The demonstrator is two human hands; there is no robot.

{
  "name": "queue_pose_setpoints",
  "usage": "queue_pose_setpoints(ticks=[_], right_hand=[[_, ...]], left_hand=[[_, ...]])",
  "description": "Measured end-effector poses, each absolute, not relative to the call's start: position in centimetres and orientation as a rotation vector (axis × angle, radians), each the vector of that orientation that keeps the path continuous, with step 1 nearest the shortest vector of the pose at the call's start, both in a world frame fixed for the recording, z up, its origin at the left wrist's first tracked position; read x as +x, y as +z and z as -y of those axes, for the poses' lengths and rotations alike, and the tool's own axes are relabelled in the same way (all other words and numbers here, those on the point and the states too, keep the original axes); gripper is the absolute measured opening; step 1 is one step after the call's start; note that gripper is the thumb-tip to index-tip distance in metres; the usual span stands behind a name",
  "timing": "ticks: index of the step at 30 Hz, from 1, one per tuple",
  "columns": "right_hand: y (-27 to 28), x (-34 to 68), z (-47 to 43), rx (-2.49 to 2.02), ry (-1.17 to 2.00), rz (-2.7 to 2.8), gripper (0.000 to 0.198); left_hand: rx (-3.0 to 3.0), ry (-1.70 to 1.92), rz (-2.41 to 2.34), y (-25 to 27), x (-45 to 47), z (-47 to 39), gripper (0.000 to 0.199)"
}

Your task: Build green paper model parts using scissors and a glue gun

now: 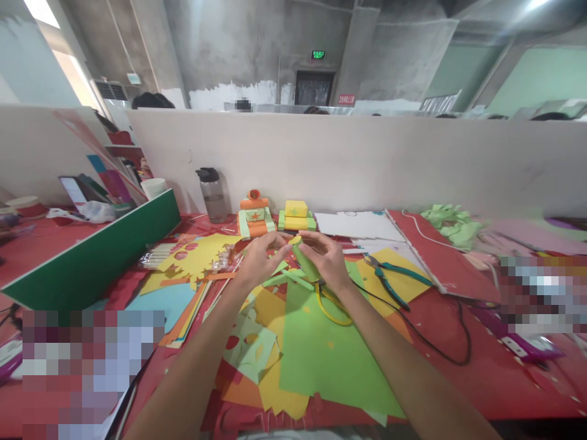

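Observation:
Both hands meet over the middle of the table around a small green paper tube with a yellow top end. My right hand has its fingers and thumb wrapped along the tube's right side. From the left, my left hand pinches near the tube's upper end with thumb and fingers. Below them are yellow-handled scissors, partly hidden by my right wrist, lying on a green paper sheet. Cut strips of light green paper lie under the hands.
Two paper models, an orange-and-green one and a yellow-and-green one, stand by the white partition. Teal-handled pliers lie at right on yellow paper. A water bottle and a green divider board are at left.

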State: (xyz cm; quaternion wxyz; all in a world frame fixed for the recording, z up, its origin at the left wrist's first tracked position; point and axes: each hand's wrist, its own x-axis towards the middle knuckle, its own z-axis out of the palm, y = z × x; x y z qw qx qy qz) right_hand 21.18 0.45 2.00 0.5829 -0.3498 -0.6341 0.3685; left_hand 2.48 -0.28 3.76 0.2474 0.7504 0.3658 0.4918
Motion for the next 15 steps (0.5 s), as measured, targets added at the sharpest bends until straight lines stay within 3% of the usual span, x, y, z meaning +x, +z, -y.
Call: queue_pose_setpoints(ticks=[15], right_hand=[[1.48, 20.89, -1.05, -0.808, 1.101, 1.419, 0.041]], left_hand=[[2.1, 1.378, -1.07, 3.23, 2.34, -0.51, 0.013]])
